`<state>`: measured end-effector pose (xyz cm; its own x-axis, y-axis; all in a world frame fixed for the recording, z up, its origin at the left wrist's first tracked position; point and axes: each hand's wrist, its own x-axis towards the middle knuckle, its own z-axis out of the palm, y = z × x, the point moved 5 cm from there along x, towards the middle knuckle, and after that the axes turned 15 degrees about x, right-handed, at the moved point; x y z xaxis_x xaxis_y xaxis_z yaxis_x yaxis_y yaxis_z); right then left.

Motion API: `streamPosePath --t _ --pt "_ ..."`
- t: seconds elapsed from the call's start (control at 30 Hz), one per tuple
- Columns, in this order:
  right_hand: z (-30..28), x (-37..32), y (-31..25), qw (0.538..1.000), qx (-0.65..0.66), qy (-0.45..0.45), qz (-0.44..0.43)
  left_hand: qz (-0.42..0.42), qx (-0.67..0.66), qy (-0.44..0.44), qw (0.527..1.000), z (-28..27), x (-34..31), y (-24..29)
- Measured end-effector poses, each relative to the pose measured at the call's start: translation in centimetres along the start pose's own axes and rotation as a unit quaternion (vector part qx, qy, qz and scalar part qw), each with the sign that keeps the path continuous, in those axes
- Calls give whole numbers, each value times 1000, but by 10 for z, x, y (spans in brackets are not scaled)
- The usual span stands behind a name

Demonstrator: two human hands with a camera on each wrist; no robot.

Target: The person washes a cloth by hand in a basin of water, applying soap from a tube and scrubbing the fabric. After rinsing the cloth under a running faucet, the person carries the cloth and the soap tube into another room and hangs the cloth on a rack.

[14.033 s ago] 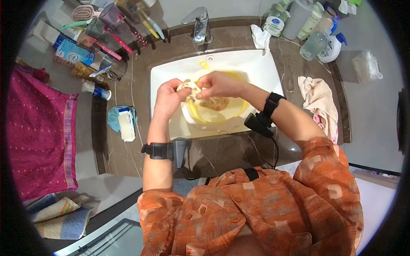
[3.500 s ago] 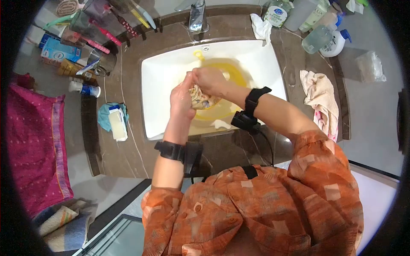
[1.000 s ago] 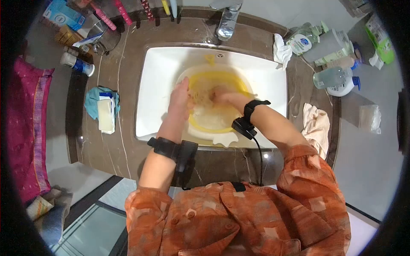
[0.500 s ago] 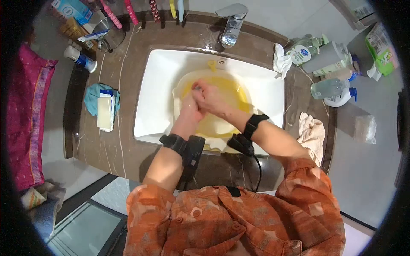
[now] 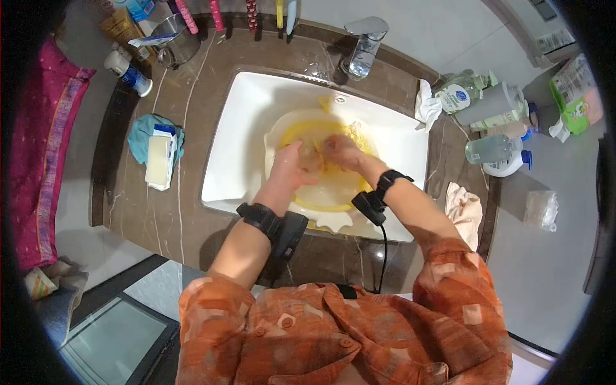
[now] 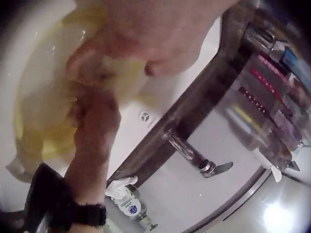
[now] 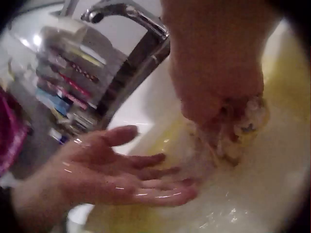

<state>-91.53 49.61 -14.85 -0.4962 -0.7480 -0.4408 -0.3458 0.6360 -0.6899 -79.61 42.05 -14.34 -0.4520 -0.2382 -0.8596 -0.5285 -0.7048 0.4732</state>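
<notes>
A pale basin (image 5: 333, 220) with a yellow inner wall sits in the white sink (image 5: 398, 135), holding cloudy water. My right hand (image 5: 343, 153) is down at the water, fingers curled round a bunched, wet cream cloth with a print (image 7: 233, 138), seen best in the right wrist view. Most of the cloth is hidden by that hand and the water. Left of it, my left hand (image 5: 290, 172) hovers over the basin, palm inward. In the right wrist view its wet fingers (image 7: 160, 194) are spread and relaxed, with nothing in them.
A chrome faucet (image 5: 366, 51) stands behind the sink. Soap (image 5: 158, 160) on a blue cloth lies on the left counter. Pump bottles (image 5: 459, 96), a white tissue (image 5: 425, 106) and a beige towel (image 5: 463, 212) are at the right. A metal cup (image 5: 179, 42) stands back left.
Half a second ago my hands were pressed together over the basin; now they are apart, the right lower with the cloth. Earlier both hands gripped the cloth. The head view has shifted.
</notes>
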Motion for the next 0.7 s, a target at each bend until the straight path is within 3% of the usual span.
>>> streamPosePath --t 0.07,0.1,0.13,0.17,0.2,0.23,0.27,0.3,0.33,0.4,0.43,0.47,0.5,0.53,0.57,0.63,0.67,0.7 --pt "11 -8 -12 961 266 -67 30 -21 -38 13 999 0 3 -6" --pt "14 -13 -21 962 263 -66 32 4 -81 -70 994 5 11 -7" --pt "12 -19 -39 951 303 -31 -46 29 -125 -151 980 10 20 -10" --pt "7 -28 -56 932 342 5 -124 30 -126 -151 980 9 36 -18" --pt "-3 -46 -80 953 285 6 -107 74 -180 -154 969 8 56 -23" --pt "3 -36 -65 952 285 8 -108 118 -232 -157 953 8 58 -20" --pt "8 -19 -41 975 167 63 -134 119 -231 -159 952 10 59 -23" --pt "7 -10 -30 979 47 116 -158 175 -159 -118 964 10 48 -19" --pt "0 -10 -29 979 46 118 -160 230 -87 -74 966 10 34 -10" --pt "-11 -15 -5 969 236 74 -7 209 -46 -72 974 7 10 3" --pt "-21 -24 -9 970 231 71 -6 186 -6 -71 980 5 -2 6" --pt "-31 -33 -14 952 305 30 -7 186 -12 -72 980 1 -14 13" --pt "-39 -40 -20 927 375 -9 -10 175 78 -95 977 1 -24 18" --pt "-44 -44 -18 915 403 -22 19 163 168 -117 965 1 -29 19" --pt "-48 -45 -15 917 397 -24 19 165 162 -118 966 1 -28 19" --pt "-52 -51 -21 878 473 -75 -20 204 337 -114 912 3 -26 17" --pt "-60 -58 -20 878 473 -73 -8 206 332 -115 913 3 -20 15" --pt "-62 -63 -20 881 467 -73 -7 242 395 -60 884 1 -17 18"
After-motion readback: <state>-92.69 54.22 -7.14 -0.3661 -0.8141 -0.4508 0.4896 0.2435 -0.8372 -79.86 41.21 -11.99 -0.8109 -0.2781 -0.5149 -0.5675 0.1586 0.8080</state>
